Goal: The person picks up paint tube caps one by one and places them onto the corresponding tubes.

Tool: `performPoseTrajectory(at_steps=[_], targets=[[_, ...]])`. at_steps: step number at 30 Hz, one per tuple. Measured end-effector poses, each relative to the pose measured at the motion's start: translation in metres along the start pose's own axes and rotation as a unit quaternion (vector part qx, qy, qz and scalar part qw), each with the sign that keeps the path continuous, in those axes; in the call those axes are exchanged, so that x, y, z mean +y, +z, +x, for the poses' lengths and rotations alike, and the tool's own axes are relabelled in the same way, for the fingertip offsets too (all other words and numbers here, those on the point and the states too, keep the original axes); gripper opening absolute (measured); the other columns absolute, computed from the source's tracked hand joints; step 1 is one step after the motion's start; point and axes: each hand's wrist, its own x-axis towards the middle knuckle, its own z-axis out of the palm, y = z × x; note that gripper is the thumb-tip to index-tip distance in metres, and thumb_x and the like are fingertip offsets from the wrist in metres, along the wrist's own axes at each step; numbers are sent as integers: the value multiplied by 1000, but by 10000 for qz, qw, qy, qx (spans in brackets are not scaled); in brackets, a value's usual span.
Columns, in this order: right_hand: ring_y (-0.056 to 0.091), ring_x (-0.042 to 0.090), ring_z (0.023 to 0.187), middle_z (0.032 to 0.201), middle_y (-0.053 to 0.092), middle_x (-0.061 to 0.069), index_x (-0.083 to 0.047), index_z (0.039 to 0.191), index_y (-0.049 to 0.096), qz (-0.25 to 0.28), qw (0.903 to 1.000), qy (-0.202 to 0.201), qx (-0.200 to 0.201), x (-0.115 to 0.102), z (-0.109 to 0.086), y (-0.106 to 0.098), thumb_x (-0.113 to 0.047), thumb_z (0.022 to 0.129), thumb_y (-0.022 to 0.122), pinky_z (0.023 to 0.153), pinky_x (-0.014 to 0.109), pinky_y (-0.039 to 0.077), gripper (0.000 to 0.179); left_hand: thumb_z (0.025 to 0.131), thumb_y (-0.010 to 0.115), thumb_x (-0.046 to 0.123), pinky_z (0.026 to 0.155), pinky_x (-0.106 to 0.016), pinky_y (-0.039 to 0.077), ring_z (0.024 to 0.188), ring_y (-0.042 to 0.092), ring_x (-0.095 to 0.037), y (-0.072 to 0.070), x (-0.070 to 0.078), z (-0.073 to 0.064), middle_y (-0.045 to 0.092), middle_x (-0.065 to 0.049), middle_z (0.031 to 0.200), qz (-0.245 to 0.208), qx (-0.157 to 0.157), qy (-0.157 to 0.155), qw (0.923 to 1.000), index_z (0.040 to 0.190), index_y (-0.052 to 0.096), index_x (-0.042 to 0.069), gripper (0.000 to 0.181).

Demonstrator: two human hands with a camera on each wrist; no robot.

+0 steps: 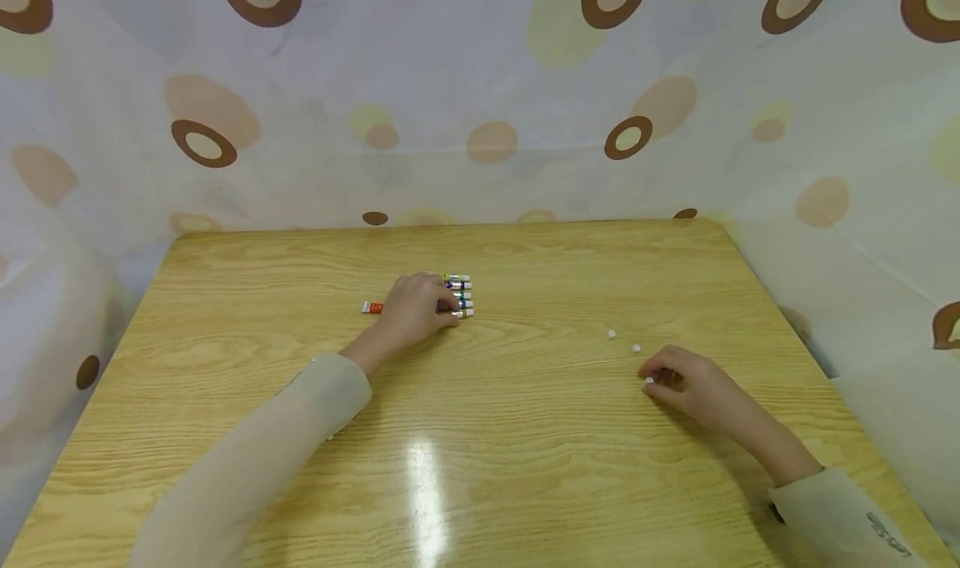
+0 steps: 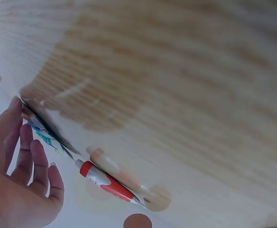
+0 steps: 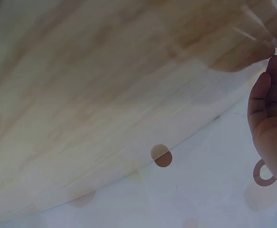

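Note:
Several small paint tubes (image 1: pixel 460 286) lie side by side in a row near the table's middle. My left hand (image 1: pixel 414 308) is over the row, with thumb and index finger pinching the nearest tube; its palm hides much of the row. Just left of that hand, a red paint tube (image 1: pixel 372 308) lies apart, its red and silver body clear in the left wrist view. On the right, my right hand (image 1: pixel 693 386) pinches a small white piece (image 1: pixel 649 380) at the tabletop. Two similar white pieces, one nearer (image 1: pixel 637 349) and one farther (image 1: pixel 611 334), lie just beyond it.
The wood-grain table (image 1: pixel 525 434) is glossy and reflects light at the front. A dotted pale curtain (image 1: pixel 480 92) hangs behind the table and along its sides. Small white bits (image 1: pixel 330 438) peep out beside the left sleeve (image 1: pixel 262 459), which covers part of the table.

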Motion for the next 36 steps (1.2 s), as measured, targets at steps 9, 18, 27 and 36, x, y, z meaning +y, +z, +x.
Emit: performPoseTrajectory(at_steps=[9,18,27,36], targets=[[58,-4,84,96,68,-5,-14,101,73,-49,10000,28,-13,-3,2,-1,-8,92,76,73,21,56,12,83,87,32,77,-35,43,85,63,-18,-2,-1,0,74,2,92,58,77,8,10000,93,84,20,16],[57,-4,83,96,68,-7,-17,100,73,-17,10000,-26,29,-10,5,-5,-11,93,76,72,21,54,9,84,86,31,100,-49,51,97,69,-23,-24,0,0,76,-1,101,-25,-21,-90,10000,101,83,14,24],[63,0,82,95,73,-3,-12,100,73,-214,9989,-337,249,-23,14,-12,-6,91,77,69,24,54,11,88,83,30,98,-50,53,96,70,-23,-44,-15,-5,76,-2,107,207,-105,-190,9995,105,82,13,24],[63,-1,82,95,75,-2,-9,102,75,-284,9981,-373,398,-33,25,-13,-5,93,74,71,24,54,10,90,81,26,96,-50,55,102,71,-27,-64,-28,-14,76,-5,108,378,-340,-365,9980,110,81,11,25]])
